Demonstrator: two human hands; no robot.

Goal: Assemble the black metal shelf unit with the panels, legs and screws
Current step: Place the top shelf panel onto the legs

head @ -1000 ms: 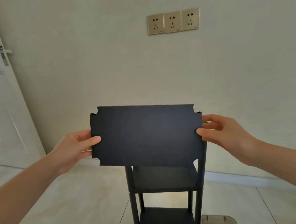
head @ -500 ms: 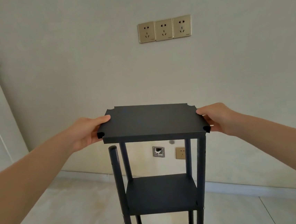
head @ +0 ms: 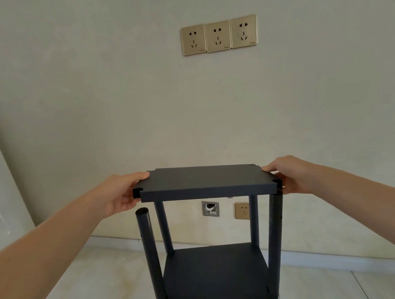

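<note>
Holding the top panel (head: 204, 181) by its ends, left hand (head: 120, 195) and right hand (head: 288, 174) grip it over the legs (head: 149, 250). Lower shelf (head: 215, 273) fitted; near-left corner unseated; screws not seen.

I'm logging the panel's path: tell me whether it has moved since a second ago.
Yes. The panel has tipped from upright to flat and come down toward the legs; the front left leg now stands just below its corner.

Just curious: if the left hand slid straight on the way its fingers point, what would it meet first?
The left hand already grips the top panel at its end; straight on, it would likely push into that panel first.
</note>
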